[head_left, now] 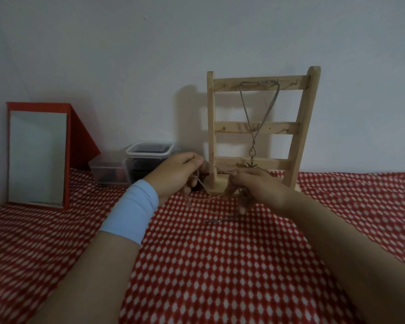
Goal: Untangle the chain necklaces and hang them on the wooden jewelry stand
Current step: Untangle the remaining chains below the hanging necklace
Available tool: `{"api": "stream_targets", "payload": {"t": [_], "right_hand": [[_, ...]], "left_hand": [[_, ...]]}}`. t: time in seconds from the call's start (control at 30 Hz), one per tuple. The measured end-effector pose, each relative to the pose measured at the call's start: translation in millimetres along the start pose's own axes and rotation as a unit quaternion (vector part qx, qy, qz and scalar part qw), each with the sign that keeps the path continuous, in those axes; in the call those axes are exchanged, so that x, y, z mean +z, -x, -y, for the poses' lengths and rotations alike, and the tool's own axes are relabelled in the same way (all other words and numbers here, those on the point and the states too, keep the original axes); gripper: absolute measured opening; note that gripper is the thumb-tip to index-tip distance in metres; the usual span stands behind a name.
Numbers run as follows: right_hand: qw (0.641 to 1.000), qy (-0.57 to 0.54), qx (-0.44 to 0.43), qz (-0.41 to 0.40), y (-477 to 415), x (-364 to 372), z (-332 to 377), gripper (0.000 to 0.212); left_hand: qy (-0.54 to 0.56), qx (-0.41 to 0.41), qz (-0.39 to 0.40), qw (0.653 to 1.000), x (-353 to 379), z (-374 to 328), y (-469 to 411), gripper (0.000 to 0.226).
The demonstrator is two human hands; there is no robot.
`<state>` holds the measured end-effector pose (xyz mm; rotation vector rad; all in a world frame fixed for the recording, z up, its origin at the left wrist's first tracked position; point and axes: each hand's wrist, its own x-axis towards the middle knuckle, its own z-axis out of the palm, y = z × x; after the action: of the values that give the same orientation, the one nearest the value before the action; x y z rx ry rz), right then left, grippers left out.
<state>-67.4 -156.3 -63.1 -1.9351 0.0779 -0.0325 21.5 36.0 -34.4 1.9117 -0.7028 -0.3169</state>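
Head camera looks down along two bare forearms that reach forward over a red cloth with white diamond dots (220, 265), the left one wearing a light blue wristband (132, 209) just behind the wrist. A short dark chain piece (218, 220) lies flat on the cloth, just nearer than the hands and apart from both of them.

The left hand (175, 175) is raised off the cloth with its back to the camera and its fingers curled. Its thumb and forefinger pinch one end of a thin silvery chain necklace (216, 168). The right hand (257, 190) faces it at about the same height, knuckles up. Its curled fingertips pinch the same chain farther along, though its lower fingers are blurred. The chain runs taut between the two pinches, and a second length (204, 198) sags in a loop beneath the hands down to the cloth.

Just behind the hands, the wooden jewelry stand (234, 127) sits upright on the cloth against the pale wall (126, 54). It has a ladder shape with three cross rails. One hung necklace (253, 134) drapes from the top rail, and its pendant (252, 163) reaches the bottom rail.

Left of the stand are two clear plastic containers (150, 152), the taller one holding dark contents. Farther left, a red-framed mirror (38, 155) is propped up.
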Motion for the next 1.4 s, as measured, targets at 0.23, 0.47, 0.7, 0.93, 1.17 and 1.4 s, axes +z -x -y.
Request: {"api": "stream_targets", "payload": {"t": [0.23,0.47,0.7,0.93,1.17,1.4], "right_hand": [[0.980,0.186,0.055,-0.050,-7,-16,-8,0.018],[0.936,0.344,0.049,0.051,1,-16,10,0.028],[0.992,0.069,-0.086,0.063,4,5,13,0.015],[0.996,0.024,-0.066,-0.049,-2,-1,7,0.021],[0.985,0.010,-0.094,-0.144,-6,-3,6,0.018],[0.977,0.090,-0.080,-0.174,-10,-6,0,0.017]], "left_hand": [[0.223,-0.064,0.049,0.972,-6,8,0,0.021],[0.290,-0.013,0.123,0.949,1,10,1,0.035],[0.287,0.025,0.147,0.946,9,7,-1,0.037],[0.188,-0.040,0.162,0.968,6,4,2,0.024],[0.126,-0.080,0.202,0.968,0,11,1,0.017],[0.146,-0.089,0.193,0.966,2,14,0,0.020]]}}
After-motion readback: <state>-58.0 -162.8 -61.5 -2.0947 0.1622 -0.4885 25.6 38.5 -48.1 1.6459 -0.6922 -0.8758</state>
